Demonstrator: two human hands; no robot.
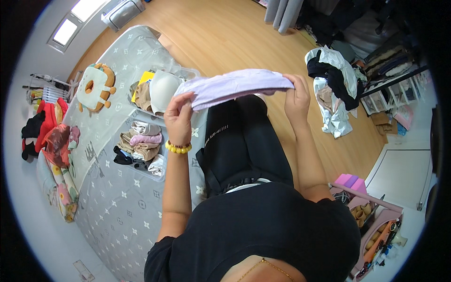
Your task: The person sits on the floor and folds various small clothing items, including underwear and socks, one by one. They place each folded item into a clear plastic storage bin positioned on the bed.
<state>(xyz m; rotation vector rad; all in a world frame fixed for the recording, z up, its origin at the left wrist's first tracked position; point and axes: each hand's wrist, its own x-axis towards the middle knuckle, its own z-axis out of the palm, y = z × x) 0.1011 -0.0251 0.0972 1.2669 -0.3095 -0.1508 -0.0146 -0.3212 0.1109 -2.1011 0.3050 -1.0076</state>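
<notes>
A lavender garment (235, 89), which looks like underpants, is stretched sideways above my knees as a long, layered band. My left hand (178, 117) pinches its left end between thumb and fingers. At the opposite end my right hand (297, 99) grips the cloth, fingers closed round the edge. Left of my legs, on the bed, a clear plastic box (190, 72) contains a white bra (163, 91), a beige garment (143, 97) and something yellow. Nearer to me, a second clear box (151, 176) carries several rolled clothes (145, 139) in beige, pink, white and black.
The grey patterned bed cover (112, 202) bears a toast-shaped plush cushion (96, 88) and a red plastic bag (57, 146). On the wooden floor (225, 37) at right lies a heap of white and black clothes (333, 87). A pink cart (376, 225) stands by my right elbow.
</notes>
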